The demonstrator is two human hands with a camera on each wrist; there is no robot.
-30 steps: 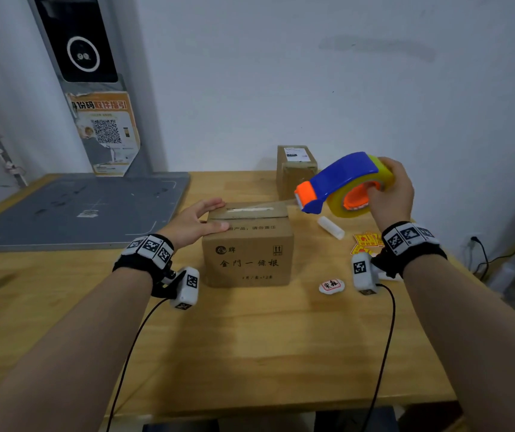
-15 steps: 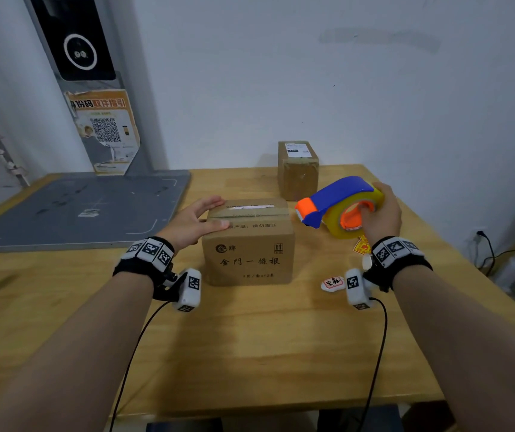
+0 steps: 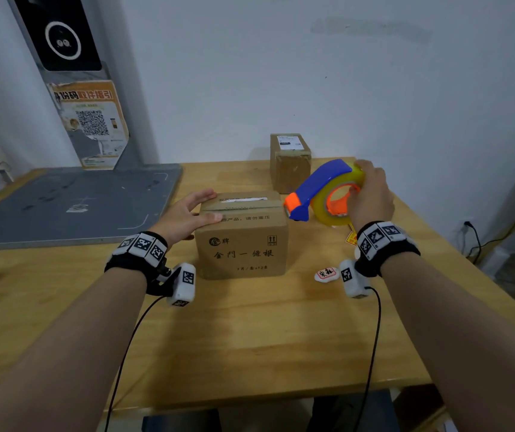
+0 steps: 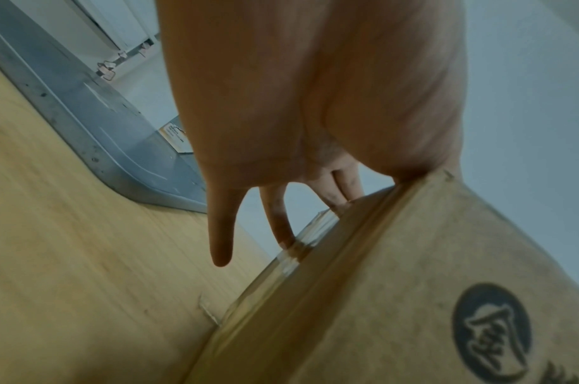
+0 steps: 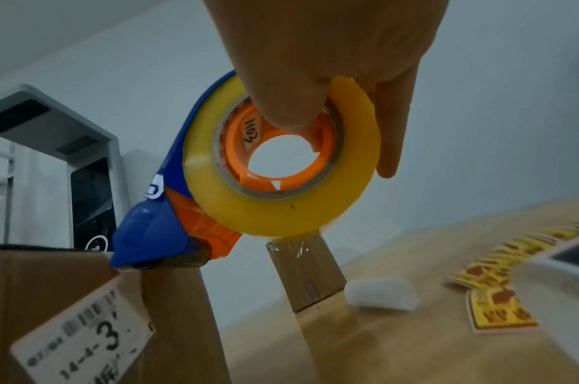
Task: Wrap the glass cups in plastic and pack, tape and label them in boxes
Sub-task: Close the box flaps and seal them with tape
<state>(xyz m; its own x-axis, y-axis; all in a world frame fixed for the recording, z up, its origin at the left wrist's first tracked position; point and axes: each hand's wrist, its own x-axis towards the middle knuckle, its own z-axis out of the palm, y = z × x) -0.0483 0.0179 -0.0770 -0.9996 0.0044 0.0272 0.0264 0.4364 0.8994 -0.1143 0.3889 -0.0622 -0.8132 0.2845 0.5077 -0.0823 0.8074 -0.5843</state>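
A brown cardboard box [image 3: 243, 244] with printed characters stands mid-table, a strip of tape running along its top seam. My left hand [image 3: 187, 213] lies flat with straight fingers on the box's top left edge [image 4: 396, 233]. My right hand [image 3: 371, 194] grips a blue and orange tape dispenser [image 3: 321, 191] holding a yellow tape roll [image 5: 281, 161]. The dispenser's blue nose [image 5: 150, 239] sits at the box's right top edge. No glass cups are visible.
A second, smaller taped box [image 3: 290, 163] with a white label stands behind. A white foam piece [image 5: 380, 293], yellow stickers [image 5: 498, 298] and a white oval sticker [image 3: 326, 274] lie on the wooden table at the right. A grey mat [image 3: 63, 207] covers the left.
My right hand has lowered the dispenser from above the table down to the box's right top edge. The left hand has stayed on the box.
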